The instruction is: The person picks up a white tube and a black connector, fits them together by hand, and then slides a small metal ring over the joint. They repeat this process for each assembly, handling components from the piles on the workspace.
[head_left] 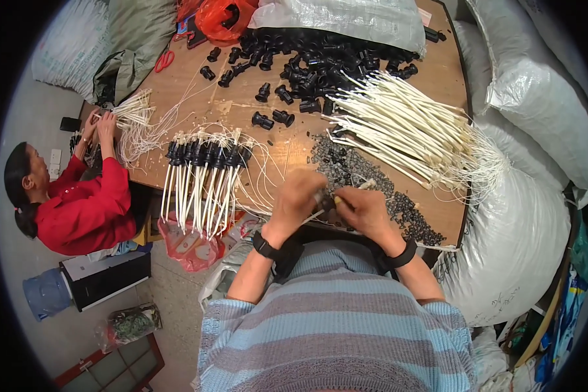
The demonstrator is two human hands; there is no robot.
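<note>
At the table's near edge, my left hand (298,197) has its fingers curled closed and is a little blurred. What they grip is hidden. Close beside it, my right hand (368,209) pinches a white sleeved wire (314,216), part of which shows below the left fingers. A pale end piece (367,184) sticks out past the right fingers. Many small dark grey pieces (353,166) lie spread just beyond and right of my hands. On the left, several white sleeved wires with black sockets (206,155) hang over the table edge.
A big bundle of white sleeved wires (405,130) lies to the right. Loose black sockets (307,75) are heaped at the back by a white sack (346,19). A person in red (85,202) works at the left. Full white sacks (513,248) crowd the right side.
</note>
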